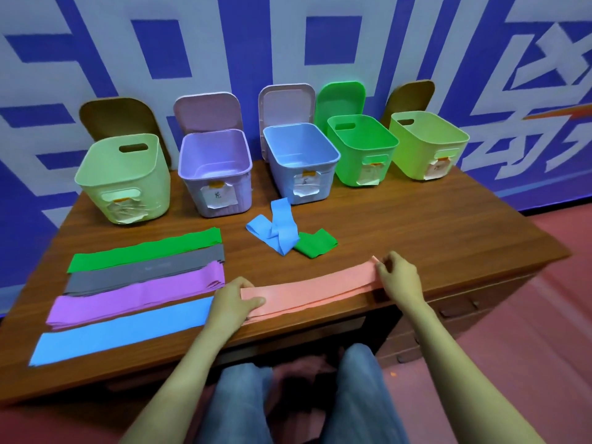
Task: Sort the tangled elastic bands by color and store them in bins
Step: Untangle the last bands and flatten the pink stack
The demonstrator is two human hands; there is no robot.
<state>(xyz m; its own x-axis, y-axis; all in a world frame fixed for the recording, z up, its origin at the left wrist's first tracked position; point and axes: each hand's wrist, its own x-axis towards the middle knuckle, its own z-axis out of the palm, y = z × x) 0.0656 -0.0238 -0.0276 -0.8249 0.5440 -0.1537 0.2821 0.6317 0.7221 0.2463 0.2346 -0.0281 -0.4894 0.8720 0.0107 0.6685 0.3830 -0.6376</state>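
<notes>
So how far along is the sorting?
Done: green band, grey band, purple band and blue band lie flat on the table. In hand: left hand presses, right hand pinches the pink band. Left: the blue-green tangle mid-table, and the purple bin and blue bin look empty.

— Can you read the big lettering on the wall (160, 49)?
— No. It is huge blue strokes on white, like characters, cut off by the frame, and none reads whole.
— And the bins?
— Each has a paper tag on its near face. The tag on the purple bin (192, 187) bears one dark handwritten character, and so does the tag on the blue bin (323, 184), but both are too small to read.
— The other three?
— The tags on the green bin (349, 168), the left lime bin (96, 200) and the right lime bin (413, 161) are crumpled or blurred, so no writing can be made out.
— Any brand?
— There is a faint pale mark on the grey band (121, 277), unreadable.
</notes>
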